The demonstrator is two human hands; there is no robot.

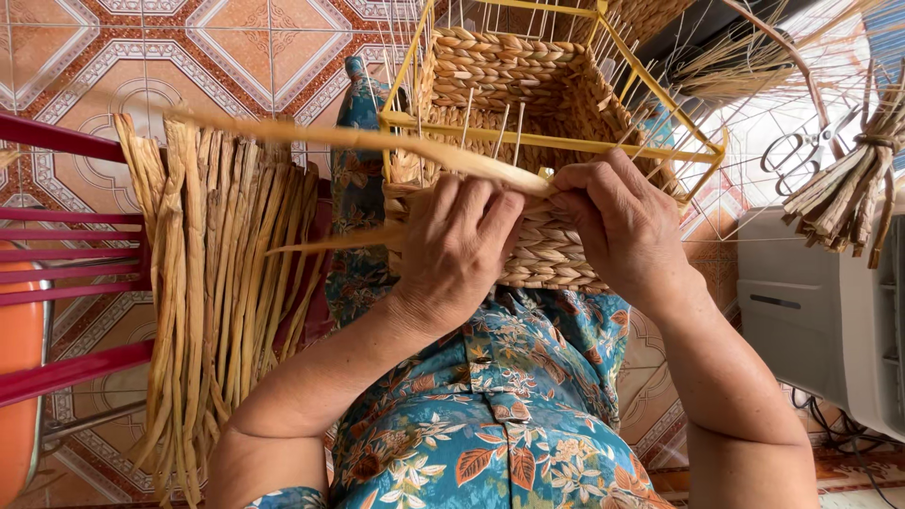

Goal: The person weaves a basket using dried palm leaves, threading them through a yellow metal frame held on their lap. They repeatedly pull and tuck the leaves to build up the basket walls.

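Both hands pinch one dried reed strand (377, 141) against woven basket (528, 94).
Left hand (452, 250), right hand (617, 221) close together; reed bundle (217, 283) left, scissors (801, 151) right.

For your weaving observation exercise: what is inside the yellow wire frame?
Inside the yellow wire frame sits a part-woven basket, with thin upright wires along its walls. Both hands cover its near wall; its bottom cannot be seen.

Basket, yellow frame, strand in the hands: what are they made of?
Basket: braided dried plant fibre, tan, matte; twisted rope-like weave shows. Yellow frame: thin straight rods, probably painted metal wire, with an even, smooth coat. Strand: flat dried reed or grass-like leaf, pale straw colour, pinched by left hand and right hand.
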